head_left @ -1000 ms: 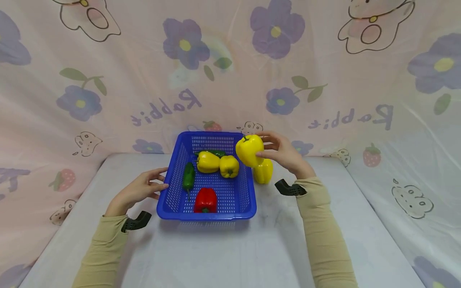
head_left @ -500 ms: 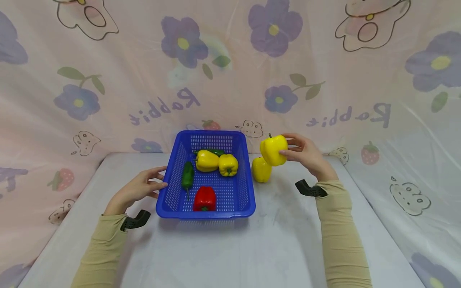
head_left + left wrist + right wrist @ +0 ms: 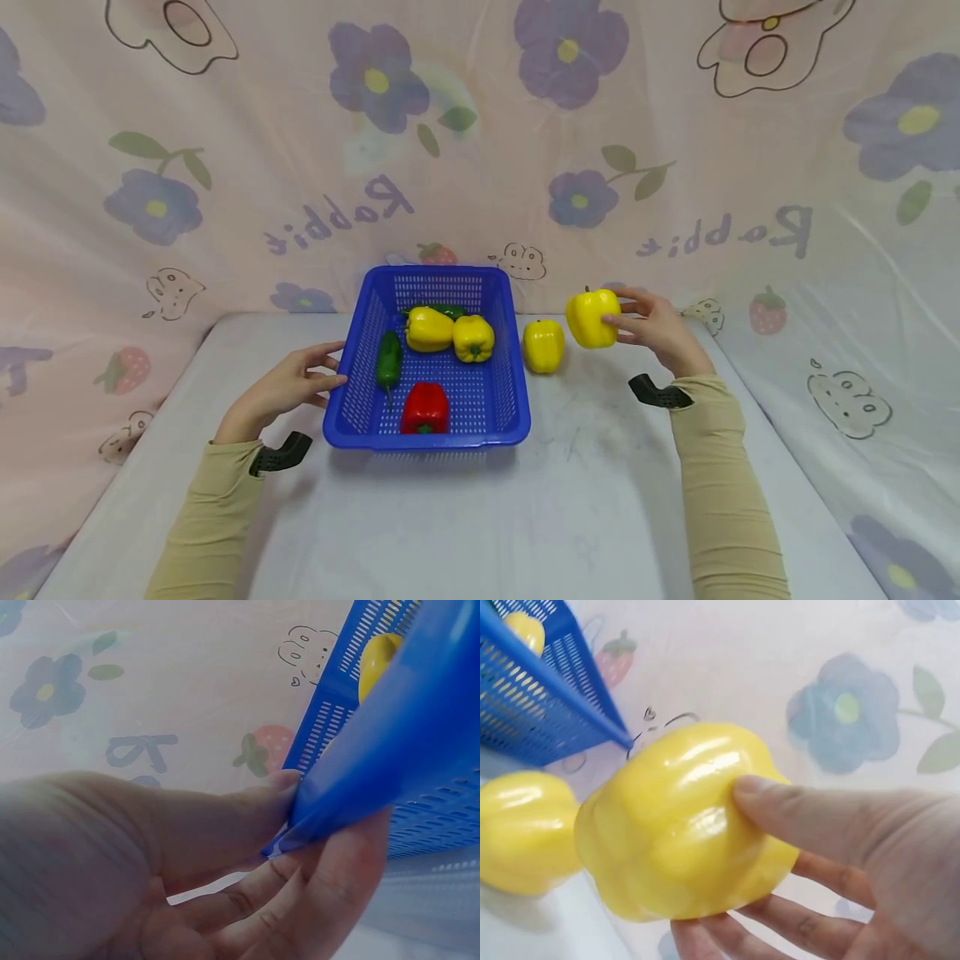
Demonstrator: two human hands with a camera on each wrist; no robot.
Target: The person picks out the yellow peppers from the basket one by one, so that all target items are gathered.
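My right hand (image 3: 662,331) holds a yellow bell pepper (image 3: 592,318) by its side, thumb on the near face and fingers beneath, as the right wrist view shows. Another yellow bell pepper (image 3: 543,346) stands on the table between it and the blue basket (image 3: 427,442). At the basket's left side, my left hand (image 3: 288,387) pinches the rim (image 3: 337,795) between thumb and fingers. Inside the basket lie two yellow bell peppers (image 3: 429,330), a red bell pepper (image 3: 425,408), a green chili pepper (image 3: 389,360) on the left and another green pepper (image 3: 447,311) partly hidden at the back.
A white table (image 3: 450,525) bears the basket. Behind and beside it hangs a patterned cloth (image 3: 480,167) with flowers and rabbits. Each sleeve carries a black wrist mount (image 3: 660,392).
My right hand has carried the yellow bell pepper rightward from above the basket's right rim, past the yellow bell pepper on the table. The left hand stays at the basket's rim.
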